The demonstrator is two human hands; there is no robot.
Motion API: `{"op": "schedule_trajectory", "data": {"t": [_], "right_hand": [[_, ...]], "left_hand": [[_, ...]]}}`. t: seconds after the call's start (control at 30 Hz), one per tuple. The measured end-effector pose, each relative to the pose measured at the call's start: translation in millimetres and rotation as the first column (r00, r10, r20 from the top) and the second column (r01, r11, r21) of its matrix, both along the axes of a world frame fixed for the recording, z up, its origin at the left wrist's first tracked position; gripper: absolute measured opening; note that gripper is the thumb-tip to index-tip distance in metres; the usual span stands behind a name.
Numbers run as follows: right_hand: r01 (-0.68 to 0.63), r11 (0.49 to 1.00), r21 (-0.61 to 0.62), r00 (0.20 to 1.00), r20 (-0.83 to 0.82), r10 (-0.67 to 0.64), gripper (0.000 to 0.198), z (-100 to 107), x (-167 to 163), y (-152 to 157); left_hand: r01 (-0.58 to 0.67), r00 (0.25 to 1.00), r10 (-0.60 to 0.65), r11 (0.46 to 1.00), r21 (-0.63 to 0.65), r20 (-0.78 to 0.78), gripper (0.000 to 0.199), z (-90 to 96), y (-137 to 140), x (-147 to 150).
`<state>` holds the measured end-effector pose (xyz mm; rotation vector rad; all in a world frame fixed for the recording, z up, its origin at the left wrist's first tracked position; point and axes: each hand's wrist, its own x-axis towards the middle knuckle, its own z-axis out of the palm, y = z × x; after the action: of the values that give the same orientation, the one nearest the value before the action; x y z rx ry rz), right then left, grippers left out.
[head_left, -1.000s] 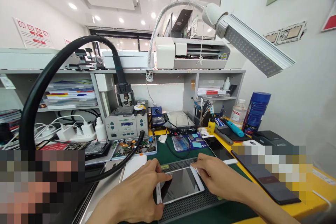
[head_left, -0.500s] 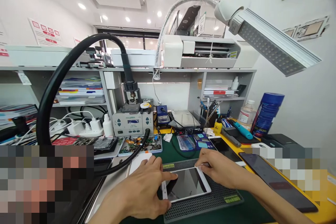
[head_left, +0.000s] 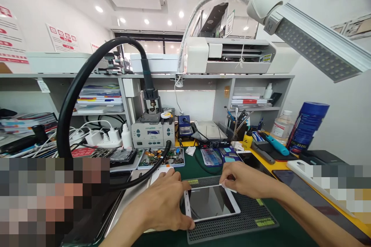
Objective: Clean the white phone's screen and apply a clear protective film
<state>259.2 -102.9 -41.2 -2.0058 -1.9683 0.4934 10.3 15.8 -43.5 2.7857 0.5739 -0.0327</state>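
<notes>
The white-framed tablet [head_left: 213, 202] lies on the perforated mat [head_left: 252, 209], at three o'clock from the left hand [head_left: 166, 200], its long axis running roughly nine to three. That nearer hand grips the tablet's left end between thumb and fingers. From the right hand [head_left: 239, 178], the tablet sits toward eight o'clock; this hand pinches a white piece [head_left: 232, 190], seemingly against the one-o'clock corner, though fingers partly hide it.

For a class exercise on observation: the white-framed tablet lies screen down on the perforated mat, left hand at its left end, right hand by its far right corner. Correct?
Not quite: the head view shows the tablet lying screen up, not down, on the perforated mat. The left hand is at the tablet's left end, the right hand by its far right corner.
</notes>
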Motion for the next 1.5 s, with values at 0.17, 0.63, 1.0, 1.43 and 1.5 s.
{"op": "schedule_trajectory", "data": {"t": [0.17, 0.63, 1.0, 1.43, 1.5], "right_hand": [[-0.028, 0.999, -0.018, 1.000, -0.003, 0.028, 0.025, -1, -8, 9], [-0.140, 0.990, 0.014, 0.988, 0.073, 0.138, 0.022, -9, -49, 40], [-0.189, 0.980, 0.057, 0.971, 0.158, 0.179, 0.019, -10, -76, 51], [-0.121, 0.992, 0.018, 0.990, 0.082, 0.119, 0.021, -11, -45, 35], [-0.104, 0.994, 0.012, 0.993, 0.058, 0.103, 0.023, -9, -36, 29]], "left_hand": [[0.007, 1.000, -0.007, 1.000, 0.007, 0.026, 0.056, -3.4, 2, 1], [0.018, 1.000, -0.018, 0.999, 0.028, 0.017, 0.051, -7.1, 4, 1], [0.022, 0.999, -0.022, 0.999, 0.031, 0.024, 0.049, -5.7, 2, 3], [0.003, 1.000, -0.004, 0.999, 0.037, 0.023, 0.046, -9.7, 3, 1], [0.003, 1.000, -0.004, 0.999, 0.033, 0.031, 0.047, -10.5, 4, 1]]}}
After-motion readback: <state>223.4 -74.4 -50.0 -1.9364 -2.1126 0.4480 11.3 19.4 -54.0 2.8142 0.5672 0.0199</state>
